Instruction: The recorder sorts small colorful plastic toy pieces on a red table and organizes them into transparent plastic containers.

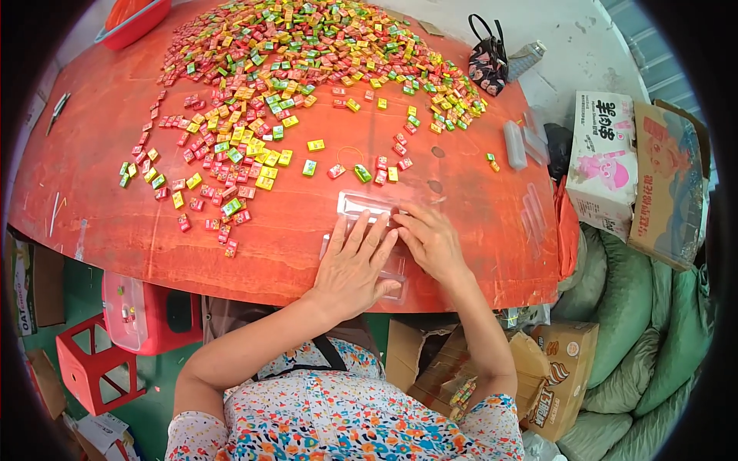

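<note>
A clear plastic tray (pixel 361 204) lies near the front edge of the red table (pixel 115 200). My left hand (pixel 352 265) rests flat on it, fingers spread. My right hand (pixel 430 240) lies on the tray's right side, fingers pointing left and touching the plastic. Neither hand holds a candy. A large heap of small wrapped candies (pixel 307 46) in red, yellow and green covers the far half of the table. Loose candies (pixel 231 165) trail toward me on the left, and a few (pixel 361 173) sit just beyond the tray.
More clear trays (pixel 515 144) lie at the table's right. A dark patterned bag (pixel 487 65) sits at the far right, a red basin (pixel 134 19) at the far left. Cardboard boxes (pixel 607 161) and green sacks (pixel 661 323) stand right; red stools (pixel 96 361) below left.
</note>
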The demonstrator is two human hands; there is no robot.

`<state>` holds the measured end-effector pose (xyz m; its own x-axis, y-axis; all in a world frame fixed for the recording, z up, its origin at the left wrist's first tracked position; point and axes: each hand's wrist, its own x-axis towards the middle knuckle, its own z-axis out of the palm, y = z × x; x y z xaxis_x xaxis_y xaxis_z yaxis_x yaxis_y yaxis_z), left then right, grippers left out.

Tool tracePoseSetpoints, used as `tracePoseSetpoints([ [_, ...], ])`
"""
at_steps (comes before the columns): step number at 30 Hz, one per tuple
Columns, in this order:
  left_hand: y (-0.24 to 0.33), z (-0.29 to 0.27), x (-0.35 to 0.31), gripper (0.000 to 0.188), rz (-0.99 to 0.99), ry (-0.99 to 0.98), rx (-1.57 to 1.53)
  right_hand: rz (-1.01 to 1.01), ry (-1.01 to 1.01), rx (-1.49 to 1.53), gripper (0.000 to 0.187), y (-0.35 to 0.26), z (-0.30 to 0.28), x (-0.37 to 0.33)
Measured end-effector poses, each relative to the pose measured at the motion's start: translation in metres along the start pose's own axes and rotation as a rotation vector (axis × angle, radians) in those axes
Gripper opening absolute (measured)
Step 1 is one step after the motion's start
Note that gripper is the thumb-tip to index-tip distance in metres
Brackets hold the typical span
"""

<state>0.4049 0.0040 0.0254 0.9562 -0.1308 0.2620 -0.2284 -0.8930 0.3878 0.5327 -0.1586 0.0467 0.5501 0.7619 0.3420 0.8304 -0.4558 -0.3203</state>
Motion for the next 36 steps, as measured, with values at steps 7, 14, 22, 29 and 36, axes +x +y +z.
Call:
tracePoseSetpoints([
  [7,-0.01,0.002,0.012,0.087,-0.015,-0.036,0.031,0.019,0.099,0.041,0.019,0.019,0.006,0.068],
  [14,-0.003,0.005,0.012,0.087,0.002,-0.027,0.052,-0.098,-0.082,0.045,0.027,0.018,0.018,0.099],
  [22,-0.009,-0.016,-0.01,0.08,0.122,0.071,-0.102,0.042,-0.279,0.085,0.021,0.02,0.034,0.118],
  [29,-0.04,-0.077,-0.079,0.064,-0.295,0.069,-1.192,0.319,-0.056,0.589,0.007,-0.007,0.012,0.116],
  [36,-0.059,-0.086,-0.145,0.061,-0.737,0.591,-2.333,-0.003,-0.542,0.915,0.012,-0.185,0.053,0.108],
])
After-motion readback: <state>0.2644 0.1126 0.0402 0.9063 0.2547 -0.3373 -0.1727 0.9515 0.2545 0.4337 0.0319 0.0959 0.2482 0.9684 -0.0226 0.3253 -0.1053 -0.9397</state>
